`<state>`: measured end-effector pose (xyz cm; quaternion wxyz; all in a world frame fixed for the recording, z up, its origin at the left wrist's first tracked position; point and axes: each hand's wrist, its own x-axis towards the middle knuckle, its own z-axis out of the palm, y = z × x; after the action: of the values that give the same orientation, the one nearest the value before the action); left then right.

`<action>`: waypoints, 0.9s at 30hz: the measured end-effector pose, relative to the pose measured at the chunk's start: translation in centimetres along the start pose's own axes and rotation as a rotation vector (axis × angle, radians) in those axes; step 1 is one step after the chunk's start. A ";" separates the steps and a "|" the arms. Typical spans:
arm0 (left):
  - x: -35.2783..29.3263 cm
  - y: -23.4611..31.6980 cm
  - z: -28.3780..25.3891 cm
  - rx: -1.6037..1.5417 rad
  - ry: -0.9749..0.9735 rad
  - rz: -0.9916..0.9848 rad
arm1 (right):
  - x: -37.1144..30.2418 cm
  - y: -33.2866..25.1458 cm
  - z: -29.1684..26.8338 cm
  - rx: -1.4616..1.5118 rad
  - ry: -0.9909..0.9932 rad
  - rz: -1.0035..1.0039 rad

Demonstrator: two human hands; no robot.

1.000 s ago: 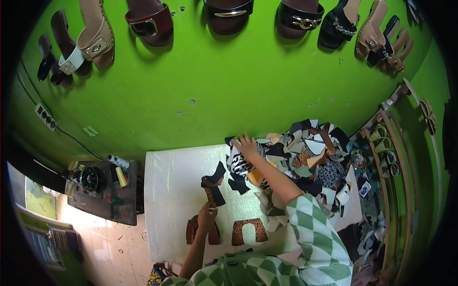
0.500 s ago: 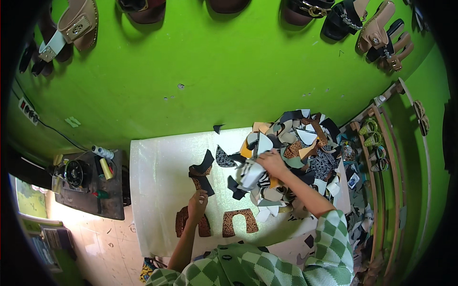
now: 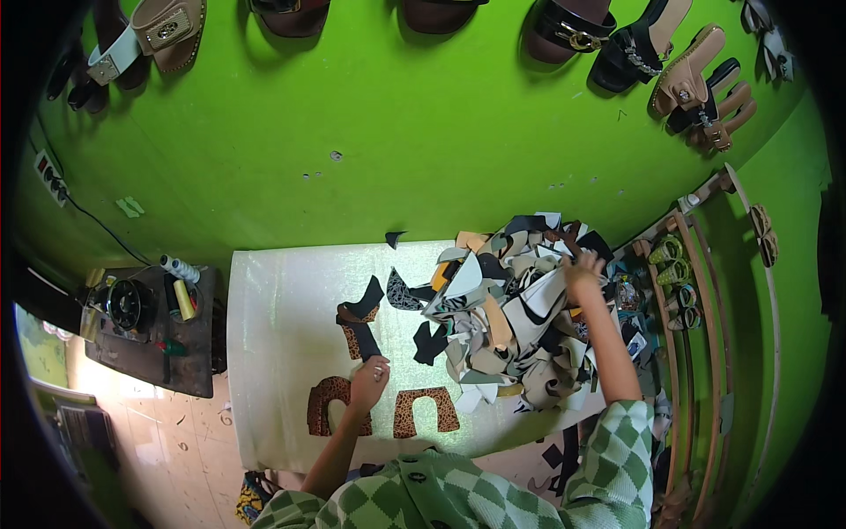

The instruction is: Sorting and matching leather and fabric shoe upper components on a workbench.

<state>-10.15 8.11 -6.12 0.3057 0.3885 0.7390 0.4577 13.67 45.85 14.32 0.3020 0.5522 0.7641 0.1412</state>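
My left hand is closed, its fingers curled at the lower end of a black and leopard-print cut piece. Whatever lies inside the fingers is hidden. Beneath and beside this hand are two U-shaped leopard-print pieces, one on the left and one on the right. My right hand reaches over the far right of a heap of mixed scraps, fingers spread and slightly blurred. Beside it is a large white piece with black edging.
A pale table stands against the green wall. Loose black scraps lie left of the heap. At left, a small dark table holds thread spools. Sandals hang above, and a wooden rack stands at right.
My right hand has moved from the heap's left side to its far right, and scraps there have shifted, baring the white piece. My left hand has slid slightly toward me.
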 end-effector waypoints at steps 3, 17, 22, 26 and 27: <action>0.1 1.5 0.3 0.015 -0.028 0.019 | 1.4 -5.9 -3.1 0.199 -0.158 -0.397; 1.0 1.0 -3.3 0.002 0.028 -0.149 | 7.8 -19.0 4.8 0.029 0.378 -0.923; 4.5 0.4 -2.8 0.126 0.041 0.115 | 2.7 -12.9 3.6 0.169 0.568 -0.864; 13.7 2.2 -1.4 0.221 0.115 0.370 | -1.4 -8.0 3.0 0.216 0.560 -0.777; 16.4 3.0 -0.9 0.229 0.116 0.389 | -2.2 -7.6 3.5 0.209 0.562 -0.773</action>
<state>-18.42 22.57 -4.60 0.1226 0.5287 0.7136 0.4430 10.48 40.77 8.08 0.0575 0.1958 0.9753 0.0847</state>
